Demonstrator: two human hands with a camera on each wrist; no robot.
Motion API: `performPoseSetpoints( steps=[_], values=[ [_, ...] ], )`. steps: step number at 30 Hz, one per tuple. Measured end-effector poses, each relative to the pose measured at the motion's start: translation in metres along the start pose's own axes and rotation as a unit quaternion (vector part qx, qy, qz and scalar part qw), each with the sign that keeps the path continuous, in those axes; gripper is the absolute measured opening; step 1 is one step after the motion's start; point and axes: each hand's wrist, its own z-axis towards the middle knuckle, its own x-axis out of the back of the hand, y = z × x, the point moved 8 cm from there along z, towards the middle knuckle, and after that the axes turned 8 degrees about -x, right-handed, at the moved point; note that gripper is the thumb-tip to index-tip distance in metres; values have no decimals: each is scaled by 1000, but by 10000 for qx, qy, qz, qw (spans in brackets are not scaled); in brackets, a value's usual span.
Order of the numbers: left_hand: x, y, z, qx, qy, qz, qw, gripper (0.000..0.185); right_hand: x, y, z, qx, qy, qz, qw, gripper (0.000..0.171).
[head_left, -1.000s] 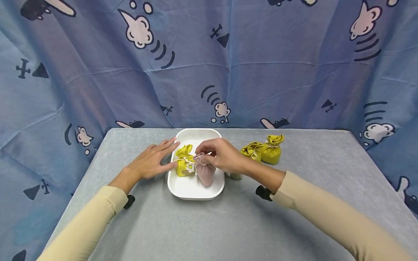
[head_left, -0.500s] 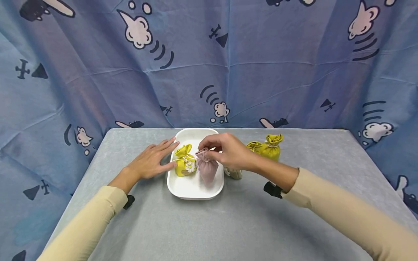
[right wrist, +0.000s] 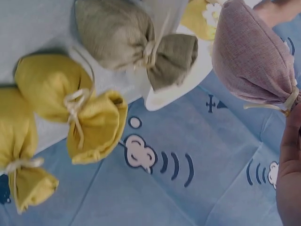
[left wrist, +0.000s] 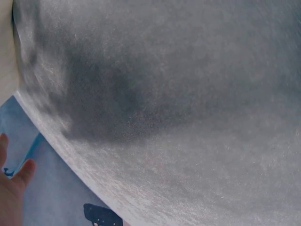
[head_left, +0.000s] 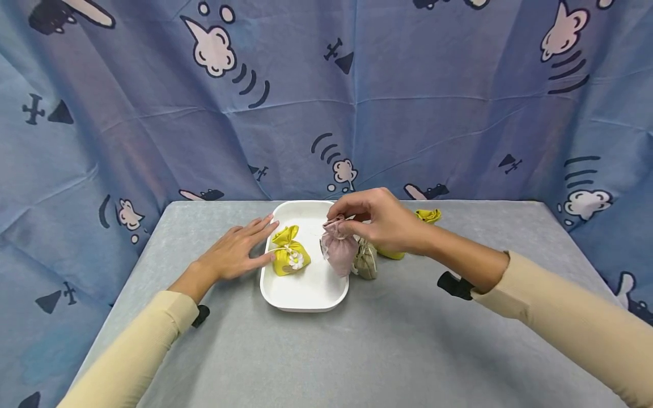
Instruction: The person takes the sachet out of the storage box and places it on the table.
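My right hand [head_left: 382, 221] pinches the gathered neck of a mauve drawstring pouch [head_left: 340, 253], which hangs over the right side of the white tray [head_left: 306, 296]. In the right wrist view the mauve pouch [right wrist: 251, 56] appears plump, its cord tied near my fingertips. Inside the tray, at its left, sits a yellow drawstring pouch [head_left: 291, 258] with a white flower trim. With fingers extended, my left hand [head_left: 236, 249] touches the tray's left rim. The left wrist view catches only part of that hand [left wrist: 14, 193].
Right of the tray stands a khaki drawstring pouch [head_left: 366, 262]. Beyond it are two yellow pouches, partly hidden by my right hand in the head view; one yellow pouch [right wrist: 51, 87] shows fully in the right wrist view. A blue patterned curtain [head_left: 285, 113] hangs behind the grey table [head_left: 245, 351].
My right hand has moved right and slightly up with the mauve pouch, away from the yellow pouch in the tray. My left hand has stayed at the tray's left rim.
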Motion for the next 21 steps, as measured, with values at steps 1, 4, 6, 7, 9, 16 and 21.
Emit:
performPoseSetpoints(
  steps=[1, 4, 6, 7, 9, 16, 21],
  values=[
    [0, 0, 0, -2, 2, 2, 10000, 78, 3, -2, -1, 12, -4, -5, 10000, 18],
    [0, 0, 0, -11, 24, 0, 10000, 79, 12, -6, -6, 16, -39, 9, 10000, 19],
    [0, 0, 0, -17, 33, 9, 10000, 79, 18, -7, -9, 33, -83, 43, 10000, 20],
    [0, 0, 0, -22, 43, 10, 10000, 79, 21, -8, -11, 50, -101, 46, 9999, 20],
    [0, 0, 0, -26, 54, 19, 10000, 78, 27, -7, -15, 77, -124, 49, 9999, 20],
    [0, 0, 0, -28, 64, 21, 10000, 78, 48, 5, -31, 125, -72, 51, 9999, 22],
    [-1, 0, 0, 2, 57, 2, 10000, 78, 60, 15, -42, -57, -11, -23, 10000, 21]
  ],
)
